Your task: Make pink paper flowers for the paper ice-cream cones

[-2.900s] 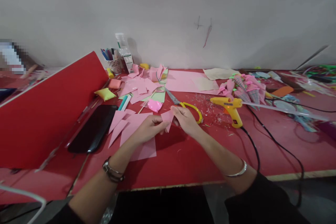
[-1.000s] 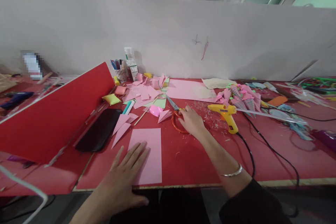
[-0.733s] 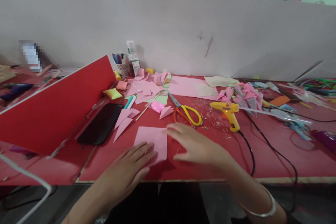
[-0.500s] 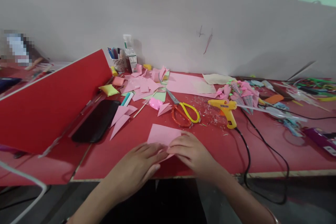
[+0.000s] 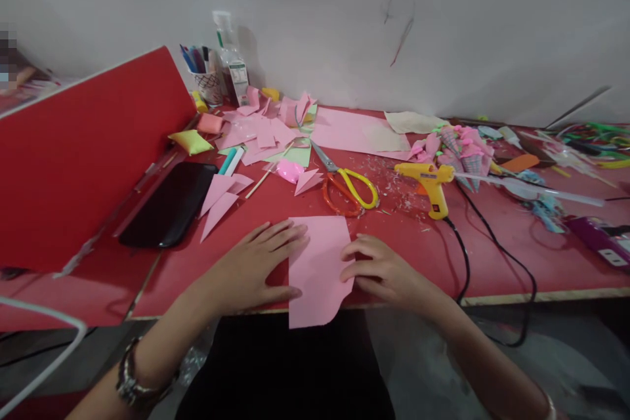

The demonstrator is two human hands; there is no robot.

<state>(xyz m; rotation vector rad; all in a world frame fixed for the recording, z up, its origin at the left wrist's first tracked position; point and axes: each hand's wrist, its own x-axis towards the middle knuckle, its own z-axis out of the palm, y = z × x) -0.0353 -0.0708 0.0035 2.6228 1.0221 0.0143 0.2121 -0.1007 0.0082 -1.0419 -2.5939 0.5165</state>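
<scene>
Pointing bodyward, pink ppr (image 5: 319, 266) w/ LH (image 5: 256, 268), RH (image 5: 388, 270) on long sides.

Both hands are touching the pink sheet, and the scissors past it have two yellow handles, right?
Not quite: the scissors have one yellow handle and one orange-red handle, as the head view shows. They do lie past the pink sheet, and the left hand and right hand both touch it.
</scene>
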